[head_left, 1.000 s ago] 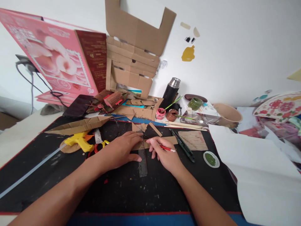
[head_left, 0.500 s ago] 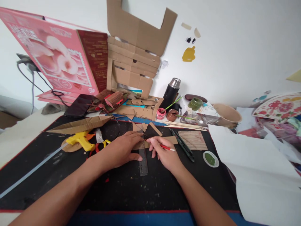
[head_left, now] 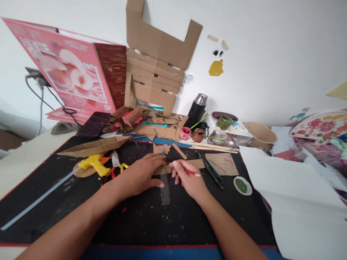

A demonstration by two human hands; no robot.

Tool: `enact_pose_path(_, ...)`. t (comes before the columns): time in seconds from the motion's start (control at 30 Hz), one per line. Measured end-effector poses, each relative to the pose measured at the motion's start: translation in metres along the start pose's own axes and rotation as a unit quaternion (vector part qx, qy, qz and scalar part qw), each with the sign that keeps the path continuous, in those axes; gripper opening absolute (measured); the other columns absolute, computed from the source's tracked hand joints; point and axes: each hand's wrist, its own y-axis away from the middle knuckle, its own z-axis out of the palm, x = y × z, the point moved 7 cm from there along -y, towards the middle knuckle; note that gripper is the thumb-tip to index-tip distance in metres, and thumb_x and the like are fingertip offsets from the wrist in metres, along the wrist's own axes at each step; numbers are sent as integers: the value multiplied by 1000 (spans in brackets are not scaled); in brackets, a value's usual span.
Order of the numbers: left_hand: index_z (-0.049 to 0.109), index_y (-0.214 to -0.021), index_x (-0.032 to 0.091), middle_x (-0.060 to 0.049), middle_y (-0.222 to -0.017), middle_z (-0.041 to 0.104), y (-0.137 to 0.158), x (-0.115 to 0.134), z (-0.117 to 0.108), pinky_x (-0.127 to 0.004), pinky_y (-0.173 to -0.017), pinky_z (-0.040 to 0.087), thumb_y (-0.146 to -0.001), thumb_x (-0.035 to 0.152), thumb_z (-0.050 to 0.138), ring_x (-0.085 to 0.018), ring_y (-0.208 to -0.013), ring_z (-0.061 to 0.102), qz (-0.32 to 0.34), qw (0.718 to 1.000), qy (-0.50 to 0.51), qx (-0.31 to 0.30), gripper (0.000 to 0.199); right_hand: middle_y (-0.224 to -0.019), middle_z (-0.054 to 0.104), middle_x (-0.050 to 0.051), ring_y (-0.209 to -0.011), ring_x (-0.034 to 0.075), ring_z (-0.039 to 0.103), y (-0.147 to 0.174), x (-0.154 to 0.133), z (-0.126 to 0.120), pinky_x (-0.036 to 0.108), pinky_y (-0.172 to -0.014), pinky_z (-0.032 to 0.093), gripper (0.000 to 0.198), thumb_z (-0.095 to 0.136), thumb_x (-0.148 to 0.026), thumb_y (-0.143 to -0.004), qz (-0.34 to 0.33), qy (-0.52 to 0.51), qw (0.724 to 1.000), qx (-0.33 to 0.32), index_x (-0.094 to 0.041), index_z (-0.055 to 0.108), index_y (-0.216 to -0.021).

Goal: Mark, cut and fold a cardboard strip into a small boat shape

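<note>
Pressing down with extended fingers, the left hand [head_left: 142,174] lies flat over the upper part of a ruler [head_left: 165,193], unclenched, its thumb tip at the ruler's left edge. The ruler crosses a cardboard strip [head_left: 197,164] that lies sideways on a black mat [head_left: 151,231]. The right hand [head_left: 193,182] grips a red pencil [head_left: 192,172] in a writing hold, with the point directed at the ruler's right edge. Contact between the point and the strip cannot be confirmed.

Small cardboard offcuts [head_left: 179,151] lie just beyond the hands. To the right of the strip are a dark cutter [head_left: 210,170], a piece of corrugated cardboard [head_left: 222,163] and a round lid [head_left: 242,186] containing green paint. To the left are scissors [head_left: 113,172], partly hidden by the left forearm, and a yellow glue gun [head_left: 95,164] with a long glue stick [head_left: 40,200] extending from its rear.

Thin wooden sticks [head_left: 214,147] lie along the mat's far edge. Behind them stand a pink paint jar [head_left: 185,134], a brown paint jar [head_left: 198,135] and a black flask [head_left: 196,110]. White paper [head_left: 300,195] overlaps the mat's right side. The mat rests on a pale surface [head_left: 32,159].
</note>
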Motion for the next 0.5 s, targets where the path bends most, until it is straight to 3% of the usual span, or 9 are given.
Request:
enact_pose_path(0.17, 67, -147, 20, -16, -162, 63, 0, -1, 1, -57, -128, 44, -87, 34, 94, -38, -155, 53, 4, 1000, -1, 8, 68, -67, 67, -1, -53, 12, 62, 2, -4, 0, 24, -54, 43, 51, 58, -63, -108, -23, 34, 999, -1, -20, 71, -84)
enact_pose_path(0.5, 68, -145, 20, -16, -163, 62, 0, 2, -2, -56, -128, 44, -85, 32, 94, -38, -156, 51, -8, 1000, 2, -2, 67, -63, 66, -2, -49, 13, 62, 3, -2, -1, 24, -52, 44, 52, 57, -63, -108, -16, 34, 999, -1, -19, 78, -91)
